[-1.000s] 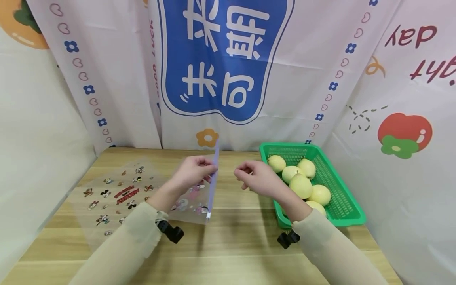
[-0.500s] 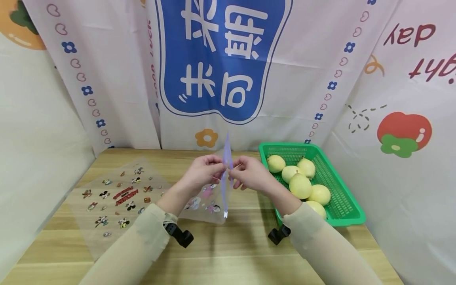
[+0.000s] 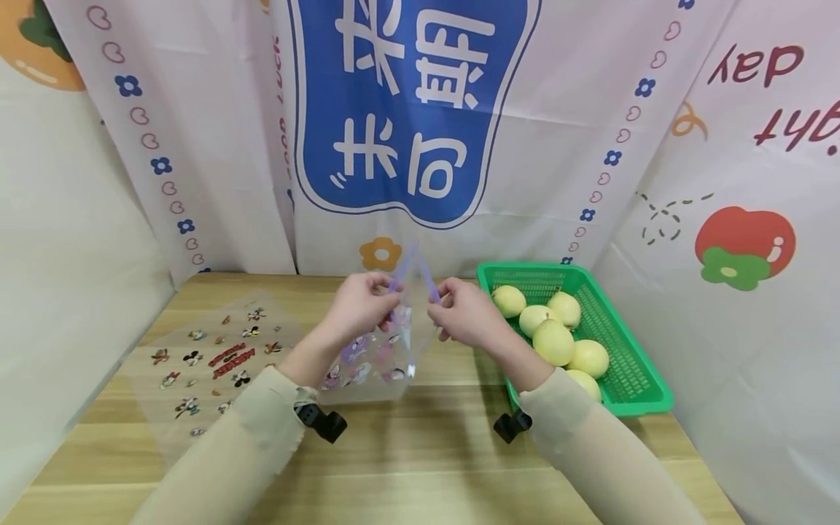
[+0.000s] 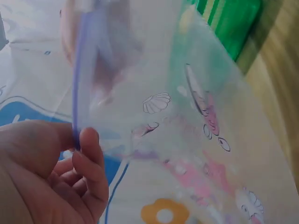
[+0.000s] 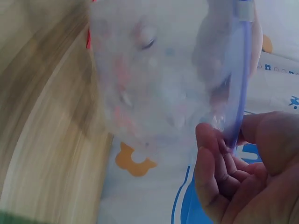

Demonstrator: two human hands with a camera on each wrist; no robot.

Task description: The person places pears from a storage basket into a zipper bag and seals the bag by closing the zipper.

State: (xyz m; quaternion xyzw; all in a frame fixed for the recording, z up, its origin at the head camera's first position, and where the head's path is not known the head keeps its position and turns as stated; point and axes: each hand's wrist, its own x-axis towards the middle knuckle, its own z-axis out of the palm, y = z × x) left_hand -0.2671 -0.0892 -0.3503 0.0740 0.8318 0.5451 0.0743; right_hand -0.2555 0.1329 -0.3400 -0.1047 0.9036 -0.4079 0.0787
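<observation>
At the left of the scene a white cloth wall (image 3: 72,240) stands beside the wooden worktop (image 3: 420,467), whose pale planks run from left to right. On the left part of this worktop lies flat a clear plastic sheet (image 3: 230,372) with small cartoon figures and red letters. Behind, on the far side, a white curtain (image 3: 230,160) hangs, with a big blue sign (image 3: 394,80) and, below it, an orange flower (image 3: 367,254). At the right there is a green basket (image 3: 635,350) holding pale yellow pears (image 3: 553,343), and past it the right cloth wall (image 3: 709,350) shows a red fruit print (image 3: 748,240). In the middle is a clear bag (image 3: 367,375) with pink prints and a purple edge, between the two hands. The left hand (image 3: 357,310) pinches the left purple strip (image 3: 402,270) with thumb and fingers, and the bag's printed body spreads below this hand, toward the near side. The right hand (image 3: 466,313) pinches the right purple strip (image 3: 428,281) in the same manner. The two strips meet at their far end and stand apart at the fingers. Whether the bag touches the worktop, I cannot tell.
</observation>
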